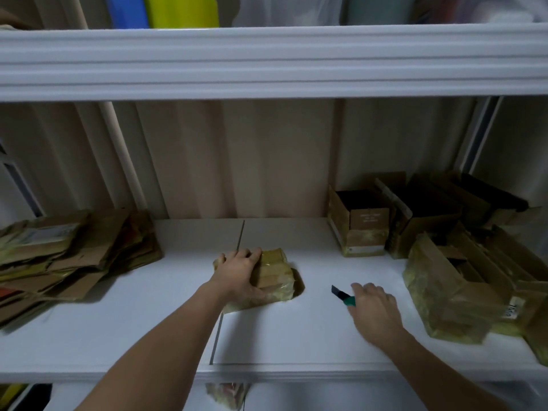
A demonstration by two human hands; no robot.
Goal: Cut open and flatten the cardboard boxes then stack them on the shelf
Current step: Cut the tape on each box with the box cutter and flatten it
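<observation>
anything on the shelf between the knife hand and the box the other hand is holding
Nothing visible. Only bare white shelf lies between the right hand with the utility knife and the taped box that the left hand holds.

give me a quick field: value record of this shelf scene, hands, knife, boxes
left hand: left hand grips the taped box at mid shelf
right hand: right hand holds a green utility knife, blade out and pointing toward the box
flattened stack: flattened cardboard pile at the left end
uncut boxes: boxes to cut at the right end, some open on top
surface: white shelf
</observation>
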